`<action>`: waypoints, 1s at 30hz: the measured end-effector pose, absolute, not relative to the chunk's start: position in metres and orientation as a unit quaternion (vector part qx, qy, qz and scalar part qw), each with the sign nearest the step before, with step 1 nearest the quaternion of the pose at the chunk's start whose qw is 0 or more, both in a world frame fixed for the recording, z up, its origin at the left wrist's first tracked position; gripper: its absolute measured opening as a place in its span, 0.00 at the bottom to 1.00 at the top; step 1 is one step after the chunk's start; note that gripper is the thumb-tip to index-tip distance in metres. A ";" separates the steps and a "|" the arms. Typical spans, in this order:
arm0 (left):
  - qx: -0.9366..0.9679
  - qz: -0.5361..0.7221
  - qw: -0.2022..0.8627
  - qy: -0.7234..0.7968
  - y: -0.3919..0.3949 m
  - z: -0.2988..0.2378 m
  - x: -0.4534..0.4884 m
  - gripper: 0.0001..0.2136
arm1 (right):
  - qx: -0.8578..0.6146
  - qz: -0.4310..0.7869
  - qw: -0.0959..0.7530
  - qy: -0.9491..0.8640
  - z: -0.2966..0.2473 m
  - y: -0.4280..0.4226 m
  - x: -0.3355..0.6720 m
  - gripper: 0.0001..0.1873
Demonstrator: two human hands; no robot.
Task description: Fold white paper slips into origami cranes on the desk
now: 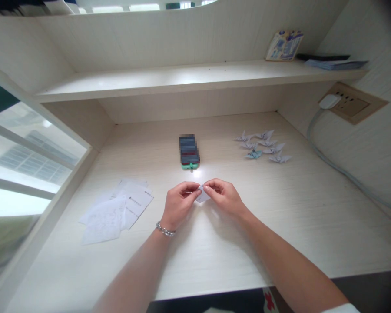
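Two hands meet over the middle of the pale bench — the left hand and right hand both pinch one small folded paper piece between fingertips, held just above the surface. Beyond them lies a phone. Loose paper sheets sit to the left; finished paper cranes cluster to the right — well apart.

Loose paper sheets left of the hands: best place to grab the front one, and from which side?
Probably grip its near-left corner, coming from the front edge of the desk: the front sheet lies flat, and other sheets crowd its far side. Left hand and right hand both pinch the folded paper.
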State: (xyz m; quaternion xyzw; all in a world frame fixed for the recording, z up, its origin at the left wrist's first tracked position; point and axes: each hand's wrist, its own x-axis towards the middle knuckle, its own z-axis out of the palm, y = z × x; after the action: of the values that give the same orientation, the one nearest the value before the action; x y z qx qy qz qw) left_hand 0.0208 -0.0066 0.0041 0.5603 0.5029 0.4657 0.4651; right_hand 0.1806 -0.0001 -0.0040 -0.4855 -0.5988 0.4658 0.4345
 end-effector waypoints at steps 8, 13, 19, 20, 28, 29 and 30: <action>0.554 0.432 0.505 0.502 -0.004 0.000 0.019 0.11 | -0.485 0.486 0.432 -0.585 -0.009 0.001 0.178 0.10; 0.534 0.450 0.496 0.516 -0.003 0.000 0.020 0.11 | -0.487 0.496 0.436 -0.571 -0.010 0.001 0.177 0.12; 0.532 0.450 0.499 0.515 -0.003 0.003 0.020 0.11 | -0.486 0.498 0.431 -0.574 -0.009 0.001 0.176 0.12; 0.533 0.450 0.497 0.516 -0.003 0.003 0.020 0.11 | -0.489 0.497 0.430 -0.573 -0.009 0.001 0.176 0.12; 0.547 0.441 0.487 0.519 -0.004 0.002 0.020 0.11 | -0.501 0.481 0.426 -0.580 -0.009 0.000 0.176 0.11; 0.548 0.439 0.488 0.518 -0.004 0.002 0.020 0.11 | -0.503 0.475 0.426 -0.584 -0.009 0.000 0.175 0.11; 0.550 0.437 0.489 0.517 -0.004 0.001 0.020 0.11 | -0.504 0.468 0.426 -0.588 -0.009 -0.001 0.175 0.11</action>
State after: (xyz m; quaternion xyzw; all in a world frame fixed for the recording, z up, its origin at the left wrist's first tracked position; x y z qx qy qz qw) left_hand 0.0203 -0.0038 0.0014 0.5497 0.5173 0.4374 0.4889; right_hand 0.1753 -0.0007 -0.0088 -0.5039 -0.5878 0.4684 0.4257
